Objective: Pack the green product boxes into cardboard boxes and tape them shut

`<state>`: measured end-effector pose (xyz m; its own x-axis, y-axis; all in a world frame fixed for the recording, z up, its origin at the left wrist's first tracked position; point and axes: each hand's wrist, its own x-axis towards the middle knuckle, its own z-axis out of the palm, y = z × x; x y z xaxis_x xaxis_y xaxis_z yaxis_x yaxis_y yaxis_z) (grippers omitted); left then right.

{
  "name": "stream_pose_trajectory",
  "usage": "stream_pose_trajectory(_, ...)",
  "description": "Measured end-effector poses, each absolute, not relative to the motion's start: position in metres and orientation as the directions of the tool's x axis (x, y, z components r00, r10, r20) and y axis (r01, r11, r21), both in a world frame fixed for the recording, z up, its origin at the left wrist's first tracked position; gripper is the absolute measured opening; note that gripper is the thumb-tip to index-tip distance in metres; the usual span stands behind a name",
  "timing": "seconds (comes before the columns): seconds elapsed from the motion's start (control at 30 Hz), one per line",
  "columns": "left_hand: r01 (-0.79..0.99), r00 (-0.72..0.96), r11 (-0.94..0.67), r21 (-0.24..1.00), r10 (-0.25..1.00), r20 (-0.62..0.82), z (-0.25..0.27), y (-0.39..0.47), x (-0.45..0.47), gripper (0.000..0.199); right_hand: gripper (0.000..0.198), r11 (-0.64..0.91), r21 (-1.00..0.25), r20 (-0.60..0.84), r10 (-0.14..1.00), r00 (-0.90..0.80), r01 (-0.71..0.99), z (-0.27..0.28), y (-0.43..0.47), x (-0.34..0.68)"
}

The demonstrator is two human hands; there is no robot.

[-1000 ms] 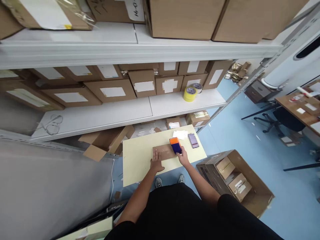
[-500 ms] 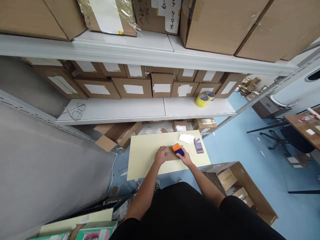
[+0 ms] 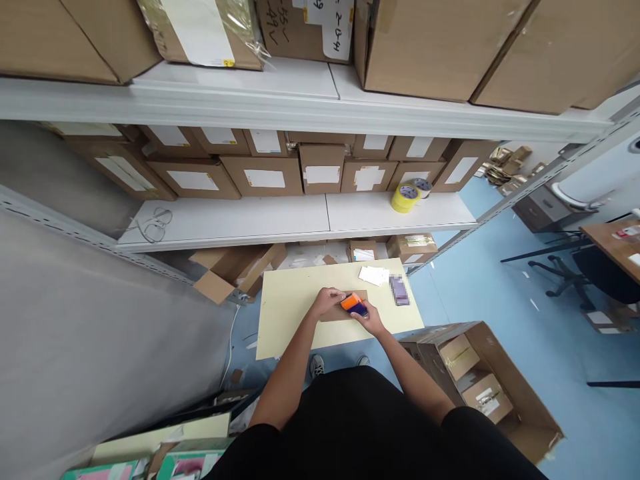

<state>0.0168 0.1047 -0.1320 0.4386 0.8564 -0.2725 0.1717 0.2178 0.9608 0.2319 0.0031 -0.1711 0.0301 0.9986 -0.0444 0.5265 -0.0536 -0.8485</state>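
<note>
My right hand [image 3: 371, 319] is closed around a small block-shaped item [image 3: 354, 305], orange on top and dark blue below. I cannot make out what kind of thing it is. At its left end the fingers of my left hand [image 3: 330, 300] are drawn together; whatever they pinch is too small to see. Under both hands a flat brown cardboard box [image 3: 333, 315] lies on the pale yellow tabletop [image 3: 285, 307]. White paper slips [image 3: 373, 275] and a blurred purple stack [image 3: 399, 291] lie to the right of it.
Shelves with labelled cartons [image 3: 267, 179] rise behind the table. Yellow tape rolls [image 3: 405, 199] and a coiled cable [image 3: 155, 225] sit on the middle shelf [image 3: 240, 217]. A large open carton [image 3: 533, 407] holding smaller boxes stands right of my legs. An open carton [image 3: 213, 283] is at left.
My left hand has come up off the box to the left end of the orange and dark-blue item. That item has tilted and shifted slightly left in my right hand.
</note>
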Motion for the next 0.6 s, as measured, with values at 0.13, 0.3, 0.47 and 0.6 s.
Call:
stream_pose_trajectory(0.13,0.026,0.468,0.42,0.907,0.797,-0.383,-0.131,0.103,0.019,0.052,0.046,-0.023,-0.856,-0.021,1.0,0.011,0.516,-0.17,0.002,0.234)
stream_pose_trajectory(0.3,0.084,0.358,0.402,0.912,0.842,-0.404,-0.129,0.107,0.021,0.038,0.047,-0.056,-0.832,-0.055,0.998,0.019,0.552,-0.165,0.003,0.231)
stream_pose_trajectory(0.47,0.209,0.179,0.303,0.93,0.923,-0.341,-0.131,0.103,0.028,0.022,0.044,-0.106,-0.777,-0.117,0.993,0.023,0.62,-0.154,0.014,0.239)
stream_pose_trajectory(0.6,0.168,0.004,0.326,0.93,0.943,-0.332,-0.132,0.095,0.014,0.023,0.047,-0.061,-0.668,-0.147,0.988,-0.051,0.741,-0.143,0.025,0.264)
